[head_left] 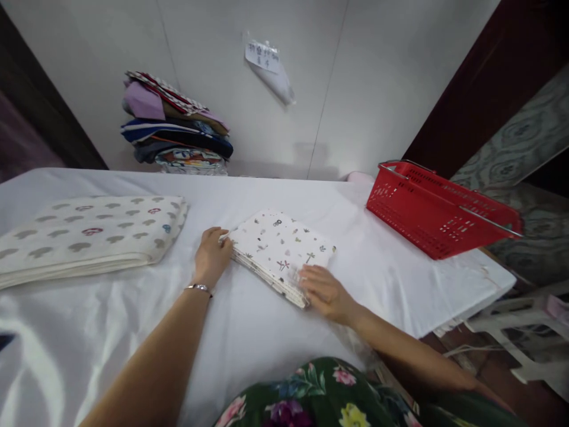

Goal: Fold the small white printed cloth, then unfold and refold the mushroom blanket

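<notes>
- the small folded cloth (280,246), white with little printed plants and figures, lies on the white-covered table (275,350) in front of the person; it is the landmark for the places below.
- the left hand (214,256) is at the left corner of the small folded cloth, fingers curled and touching its edge; whether they pinch it, i cannot tell.
- the right hand (328,292) is at the near right corner of the small folded cloth, fingers bent over the border; the thumb is not clear, so i cannot tell if it grips or merely rests.
- the red basket (438,210), a container with slotted walls and metal handles, sits on the table to the right of the small folded cloth and well apart from it; its long side faces the camera and hides whatever may be inside.
- the clear sleeve (271,80) on the wall, beyond the small folded cloth, holds a white paper label (262,56) with two lines of dark characters, too blurred to read surely.
- the stack of folded fabrics (178,127) is beyond the small folded cloth and to its left, against the wall; clear wrapping shows at its bottom.
- the large folded cloth (102,231), with grey mushroom-like shapes, a few red and one blue, lies left of the small folded cloth, apart from it.
</notes>
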`<state>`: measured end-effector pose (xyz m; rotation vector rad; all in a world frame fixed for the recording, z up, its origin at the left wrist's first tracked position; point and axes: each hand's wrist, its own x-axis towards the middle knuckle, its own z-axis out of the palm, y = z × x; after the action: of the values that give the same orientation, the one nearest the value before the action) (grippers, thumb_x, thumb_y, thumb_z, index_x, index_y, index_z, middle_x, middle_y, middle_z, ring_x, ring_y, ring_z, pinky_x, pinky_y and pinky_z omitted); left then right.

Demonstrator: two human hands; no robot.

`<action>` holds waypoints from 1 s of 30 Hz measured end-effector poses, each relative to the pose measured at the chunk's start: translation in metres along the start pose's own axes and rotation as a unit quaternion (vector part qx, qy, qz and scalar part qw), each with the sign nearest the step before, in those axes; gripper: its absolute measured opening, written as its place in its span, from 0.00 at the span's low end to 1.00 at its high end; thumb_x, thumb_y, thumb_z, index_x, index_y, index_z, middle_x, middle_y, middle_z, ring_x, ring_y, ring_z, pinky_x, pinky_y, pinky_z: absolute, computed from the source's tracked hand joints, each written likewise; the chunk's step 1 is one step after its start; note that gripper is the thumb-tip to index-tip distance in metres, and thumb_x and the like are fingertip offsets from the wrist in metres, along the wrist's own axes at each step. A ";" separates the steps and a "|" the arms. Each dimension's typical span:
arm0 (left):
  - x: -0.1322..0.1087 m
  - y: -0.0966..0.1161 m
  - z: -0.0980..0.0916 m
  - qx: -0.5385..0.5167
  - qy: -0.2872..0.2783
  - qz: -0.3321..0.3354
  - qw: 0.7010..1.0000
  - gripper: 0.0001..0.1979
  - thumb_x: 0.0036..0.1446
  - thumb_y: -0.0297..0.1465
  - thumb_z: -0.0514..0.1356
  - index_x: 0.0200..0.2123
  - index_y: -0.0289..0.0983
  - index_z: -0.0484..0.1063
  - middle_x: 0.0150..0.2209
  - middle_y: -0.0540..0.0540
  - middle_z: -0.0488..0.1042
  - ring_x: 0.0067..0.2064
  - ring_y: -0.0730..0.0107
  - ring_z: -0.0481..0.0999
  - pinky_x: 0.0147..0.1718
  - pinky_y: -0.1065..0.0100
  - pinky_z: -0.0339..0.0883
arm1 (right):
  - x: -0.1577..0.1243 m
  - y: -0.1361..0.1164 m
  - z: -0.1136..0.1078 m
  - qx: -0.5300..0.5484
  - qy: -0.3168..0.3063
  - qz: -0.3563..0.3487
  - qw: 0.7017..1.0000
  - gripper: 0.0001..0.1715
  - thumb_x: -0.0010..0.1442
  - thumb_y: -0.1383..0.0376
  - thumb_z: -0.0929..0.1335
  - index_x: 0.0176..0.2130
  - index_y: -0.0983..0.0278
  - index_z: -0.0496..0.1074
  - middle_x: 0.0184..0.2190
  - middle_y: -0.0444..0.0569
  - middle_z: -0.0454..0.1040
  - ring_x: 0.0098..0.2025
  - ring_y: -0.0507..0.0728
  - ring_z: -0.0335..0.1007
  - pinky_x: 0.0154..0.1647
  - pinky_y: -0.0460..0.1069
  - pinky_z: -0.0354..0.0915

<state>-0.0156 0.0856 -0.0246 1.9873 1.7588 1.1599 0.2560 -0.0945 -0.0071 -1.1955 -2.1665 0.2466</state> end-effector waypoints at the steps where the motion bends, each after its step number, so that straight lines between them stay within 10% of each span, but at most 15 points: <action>1: 0.001 -0.003 0.001 -0.009 -0.001 0.003 1.000 0.14 0.52 0.31 0.52 0.41 0.38 0.71 0.50 0.45 0.66 0.43 0.63 0.72 0.45 0.62 0.66 | -0.002 0.014 -0.007 -0.010 0.055 0.050 0.997 0.17 0.59 0.67 0.62 0.48 0.60 0.70 0.51 0.50 0.70 0.58 0.56 0.58 0.58 0.57 0.55; 4: 0.003 -0.010 0.005 -0.037 -0.003 0.000 0.999 0.13 0.51 0.31 0.52 0.39 0.38 0.71 0.49 0.44 0.67 0.43 0.63 0.72 0.45 0.62 0.67 | -0.004 0.059 -0.026 -0.057 0.160 0.205 0.964 0.18 0.56 0.68 0.62 0.46 0.60 0.72 0.49 0.50 0.71 0.53 0.57 0.64 0.56 0.57 0.59; 8: 0.005 -0.015 0.007 -0.057 -0.002 -0.005 0.998 0.12 0.51 0.31 0.53 0.38 0.38 0.72 0.47 0.44 0.68 0.46 0.61 0.71 0.47 0.61 0.66 | 0.000 0.101 -0.038 -0.061 0.107 0.318 0.940 0.25 0.51 0.70 0.63 0.49 0.60 0.70 0.49 0.50 0.71 0.50 0.59 0.67 0.48 0.56 0.66; 15: 0.005 -0.015 0.006 -0.080 -0.007 -0.012 0.997 0.12 0.50 0.31 0.53 0.38 0.37 0.72 0.47 0.44 0.68 0.41 0.65 0.72 0.45 0.63 0.66 | 0.006 0.130 -0.036 -0.039 0.025 0.279 0.959 0.30 0.48 0.68 0.66 0.53 0.61 0.67 0.53 0.50 0.68 0.55 0.60 0.61 0.57 0.57 0.56; 30: 0.001 -0.016 0.008 -0.085 -0.014 -0.018 0.996 0.12 0.50 0.31 0.52 0.37 0.38 0.71 0.47 0.45 0.69 0.37 0.68 0.72 0.41 0.66 0.66 | 0.012 0.149 -0.037 0.226 0.117 0.370 0.894 0.25 0.43 0.64 0.68 0.44 0.63 0.73 0.40 0.48 0.76 0.39 0.57 0.71 0.43 0.51 0.66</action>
<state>-0.0219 0.0931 -0.0394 1.8563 1.6179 1.2213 0.3776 -0.0053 -0.0395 -1.6076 -1.2600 0.8301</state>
